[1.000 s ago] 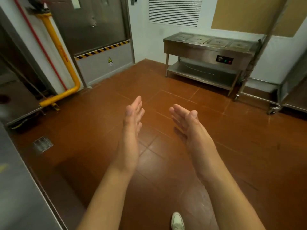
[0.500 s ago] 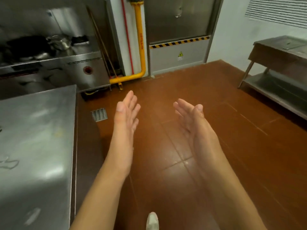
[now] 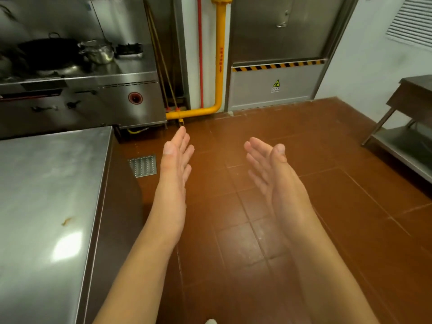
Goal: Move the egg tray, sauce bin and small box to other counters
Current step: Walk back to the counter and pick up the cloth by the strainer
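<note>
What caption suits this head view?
Both hands, left and right, open and empty above the tiled floor, beside a steel counter.

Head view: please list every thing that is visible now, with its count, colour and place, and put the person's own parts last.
steel counter: 1, grey, left foreground
cooking range: 1, steel, back left
wok: 1, black, on the range
pot: 1, silver, right of the wok
gas pipe: 1, yellow, back wall, bends left near the floor
thin pipe: 1, red, left of the yellow one
door: 1, steel, striped band and warning sticker
floor drain: 1, metal, beside the counter
floor: red-brown tiles
side table: 1, steel, right edge
left hand: open, holds nothing
right hand: open, holds nothing
</note>
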Motion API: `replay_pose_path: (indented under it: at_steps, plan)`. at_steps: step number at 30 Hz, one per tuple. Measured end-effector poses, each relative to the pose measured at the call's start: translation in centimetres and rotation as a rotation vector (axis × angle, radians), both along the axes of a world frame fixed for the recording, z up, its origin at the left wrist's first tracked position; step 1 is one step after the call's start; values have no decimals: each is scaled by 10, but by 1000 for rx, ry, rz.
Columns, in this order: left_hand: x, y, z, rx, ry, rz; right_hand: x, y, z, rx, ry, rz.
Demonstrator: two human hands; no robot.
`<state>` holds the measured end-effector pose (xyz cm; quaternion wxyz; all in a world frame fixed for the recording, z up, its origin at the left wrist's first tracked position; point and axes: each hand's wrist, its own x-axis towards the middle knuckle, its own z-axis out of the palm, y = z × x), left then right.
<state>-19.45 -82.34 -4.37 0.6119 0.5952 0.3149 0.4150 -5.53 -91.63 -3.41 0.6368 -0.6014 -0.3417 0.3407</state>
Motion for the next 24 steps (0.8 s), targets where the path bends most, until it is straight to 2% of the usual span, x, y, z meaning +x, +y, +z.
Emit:
replay_pose_path:
  at_steps: [16, 20, 24]
  plan:
    - [112, 181, -4, -23, 110, 233, 124, 222, -3, 3, 21, 259]
    - [119, 213, -4, -17, 128, 358, 136, 278, -3, 32, 53, 391]
    - [96, 233, -5, -14, 172, 502, 114, 325, -8, -5, 42, 556]
